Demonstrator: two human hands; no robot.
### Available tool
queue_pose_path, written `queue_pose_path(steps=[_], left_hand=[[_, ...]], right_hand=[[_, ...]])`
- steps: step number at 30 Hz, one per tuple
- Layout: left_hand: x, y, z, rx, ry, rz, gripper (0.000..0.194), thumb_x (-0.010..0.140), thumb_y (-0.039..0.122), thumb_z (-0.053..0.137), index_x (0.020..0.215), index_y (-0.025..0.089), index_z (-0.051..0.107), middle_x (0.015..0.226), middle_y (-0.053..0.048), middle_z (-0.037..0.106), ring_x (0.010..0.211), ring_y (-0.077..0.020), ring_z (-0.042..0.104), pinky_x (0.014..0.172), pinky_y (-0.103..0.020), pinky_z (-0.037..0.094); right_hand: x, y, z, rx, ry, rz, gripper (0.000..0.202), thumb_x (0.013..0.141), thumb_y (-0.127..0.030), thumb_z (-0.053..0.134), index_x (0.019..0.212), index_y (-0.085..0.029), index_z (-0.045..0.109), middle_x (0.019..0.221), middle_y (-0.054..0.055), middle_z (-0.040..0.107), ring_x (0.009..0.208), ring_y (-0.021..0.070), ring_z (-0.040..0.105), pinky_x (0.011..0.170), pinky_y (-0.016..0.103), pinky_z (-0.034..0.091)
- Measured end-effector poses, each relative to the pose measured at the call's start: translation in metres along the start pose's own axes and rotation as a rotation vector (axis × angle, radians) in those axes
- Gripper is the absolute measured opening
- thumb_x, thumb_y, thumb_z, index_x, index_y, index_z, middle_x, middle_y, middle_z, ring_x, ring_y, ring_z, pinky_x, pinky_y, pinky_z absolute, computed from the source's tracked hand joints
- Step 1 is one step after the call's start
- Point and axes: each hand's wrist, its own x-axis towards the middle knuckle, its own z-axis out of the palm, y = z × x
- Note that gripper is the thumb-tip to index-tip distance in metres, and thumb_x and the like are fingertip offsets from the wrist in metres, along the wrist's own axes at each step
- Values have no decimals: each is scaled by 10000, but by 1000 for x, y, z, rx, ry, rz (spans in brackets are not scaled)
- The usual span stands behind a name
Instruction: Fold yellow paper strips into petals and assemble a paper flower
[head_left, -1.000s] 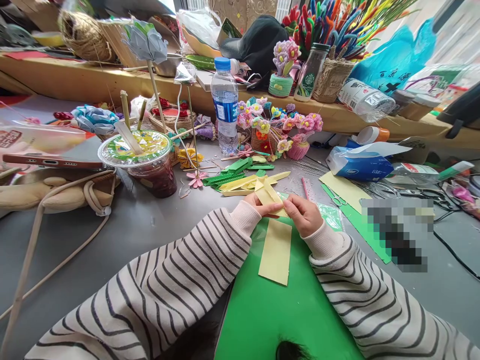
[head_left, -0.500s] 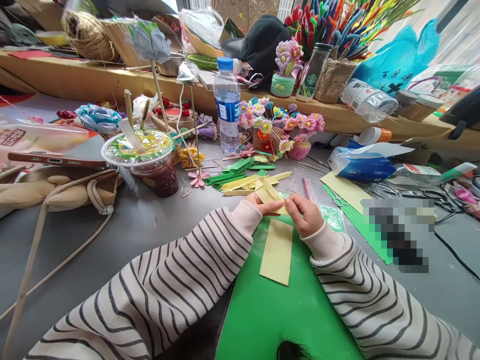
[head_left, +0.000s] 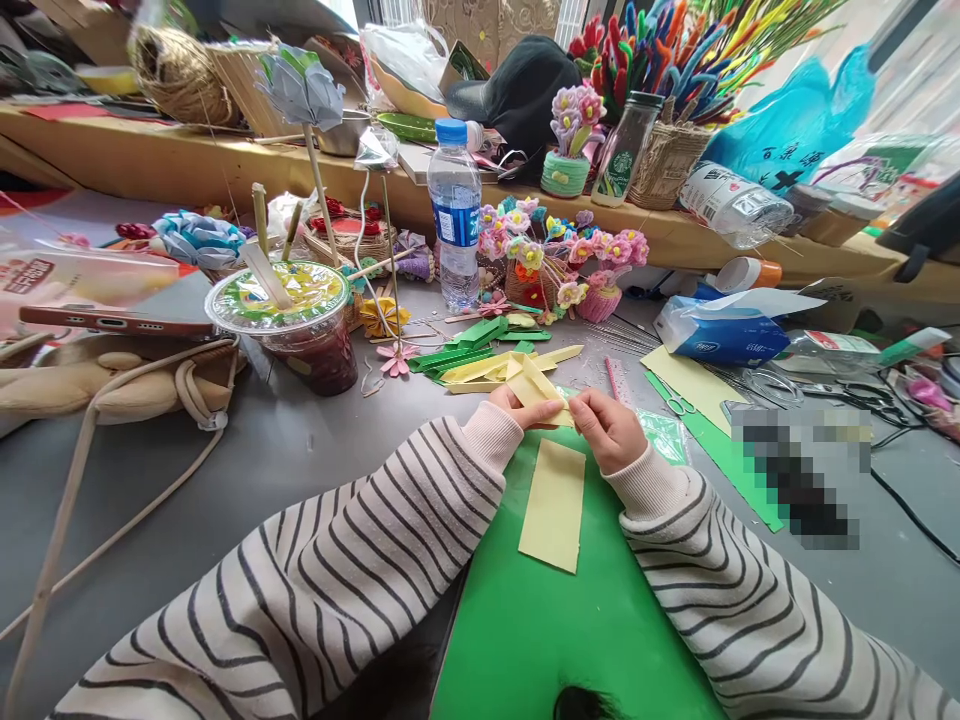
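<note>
Between my two hands is a folded piece of pale yellow paper, creased into flaps. My left hand grips its left and lower side, thumb pressed across the front. The fingertips of my right hand pinch its right edge. Just below, a flat yellow paper rectangle lies on a large green sheet. Beyond my hands sit folded yellow paper strips and folded green paper strips in a loose pile.
A lidded drink cup stands left, with a water bottle behind the pile. Small scissors, a blue tissue pack and a pixelated patch lie right. Handmade flowers line the back below a crowded ledge.
The upper flap of the folded paper has shifted and stands differently in my fingers. Both hands keep nearly the same place and hold.
</note>
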Motion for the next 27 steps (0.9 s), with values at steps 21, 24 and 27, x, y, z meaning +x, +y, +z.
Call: queue_pose_path(steps=[21, 24, 27], left_hand=[[-1, 8, 1, 31, 219, -25, 250, 450, 187, 706, 667, 112, 607, 643, -13, 615, 596, -105, 560, 676, -280, 449], [-1, 9, 2, 56, 235, -44, 227, 451, 192, 706, 643, 114, 612, 623, -13, 614, 575, -102, 556, 661, -277, 450], [-1, 10, 2, 81, 230, -60, 215, 455, 210, 705, 624, 113, 614, 597, -14, 613, 540, -97, 552, 642, -272, 453]], right_hand=[[-2, 3, 5, 166, 103, 72, 160, 722, -335, 466, 691, -183, 508, 621, 14, 525, 565, 118, 502, 486, 262, 431], [-3, 2, 4, 126, 110, 50, 149, 728, -315, 460, 683, -182, 509, 622, 18, 528, 562, 119, 499, 495, 266, 432], [-2, 1, 3, 97, 108, 27, 148, 737, -302, 447, 676, -180, 505, 621, 18, 524, 555, 114, 488, 483, 251, 419]])
